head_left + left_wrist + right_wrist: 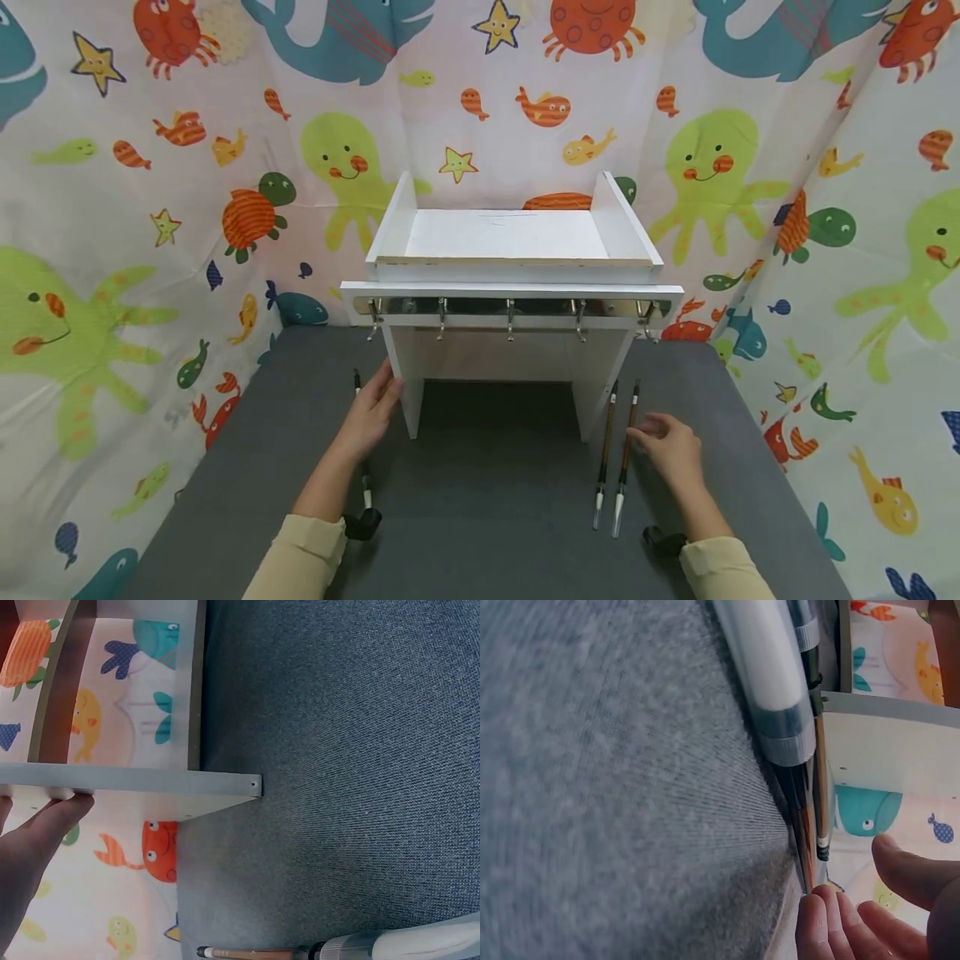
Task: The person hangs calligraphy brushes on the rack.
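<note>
A white wall shelf [517,273] with a row of metal hooks [511,320] stands on the grey surface. My left hand [372,410] rests its fingers against the outside of the left side panel [406,375]; in the left wrist view the fingertips [79,801] are right at the panel's edge. Two calligraphy brushes with clear caps lie to the right of the shelf, an outer brush [626,450] and an inner brush [604,454]. My right hand [670,450] is beside the outer brush, fingertips close to its handle. In the right wrist view the thumb [907,866] stands apart from the fingers.
Another brush [366,482] lies on the left, partly hidden beneath my left forearm. Dark straps [363,525] show near both wrists. A curtain [465,75] printed with sea animals surrounds the back and sides of the grey tabletop [487,500].
</note>
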Available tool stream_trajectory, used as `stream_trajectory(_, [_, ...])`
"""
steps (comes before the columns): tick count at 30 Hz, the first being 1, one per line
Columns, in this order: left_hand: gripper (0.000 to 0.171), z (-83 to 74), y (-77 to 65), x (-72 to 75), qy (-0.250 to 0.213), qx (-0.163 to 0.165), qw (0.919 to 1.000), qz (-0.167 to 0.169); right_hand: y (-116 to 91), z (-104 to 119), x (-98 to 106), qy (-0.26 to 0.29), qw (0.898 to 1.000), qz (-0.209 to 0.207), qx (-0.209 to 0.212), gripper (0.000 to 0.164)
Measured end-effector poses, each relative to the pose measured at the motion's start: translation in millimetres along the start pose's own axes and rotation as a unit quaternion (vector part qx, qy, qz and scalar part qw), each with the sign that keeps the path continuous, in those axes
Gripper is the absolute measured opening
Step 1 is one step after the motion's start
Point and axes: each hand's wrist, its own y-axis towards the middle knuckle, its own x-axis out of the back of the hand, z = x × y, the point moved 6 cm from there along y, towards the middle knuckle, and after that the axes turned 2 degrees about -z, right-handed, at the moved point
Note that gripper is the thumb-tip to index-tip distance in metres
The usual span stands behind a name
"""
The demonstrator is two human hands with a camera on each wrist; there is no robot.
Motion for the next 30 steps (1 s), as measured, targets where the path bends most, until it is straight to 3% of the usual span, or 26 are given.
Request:
stream_trajectory(13, [0.062,1.3,-1.4,3.2,0.002,-0.002,0.9999,-0.017,0.0,1.1,-11.6,-0.027,0.999,0.015,-0.019,0.063])
stream_trajectory(18, [0.062,-0.8,-2.1,5.8,0.013,-0.005,0.9997,-0.019,2.6,2.5,-16.4,-0.027,0.999,0.014,-0.026,0.056])
stream_trajectory(23, [0.061,-2.6,-2.5,7.3,0.02,-0.01,0.9995,-0.02,5.0,2.4,-18.2,-0.016,0.999,0.001,-0.037,0.044])
stream_trajectory(30, [0.06,-1.4,-3.2,1.4,0.005,-0.009,0.9999,-0.011,-2.1,-6.8,-12.1,0.025,0.997,0.005,-0.067,0.044])
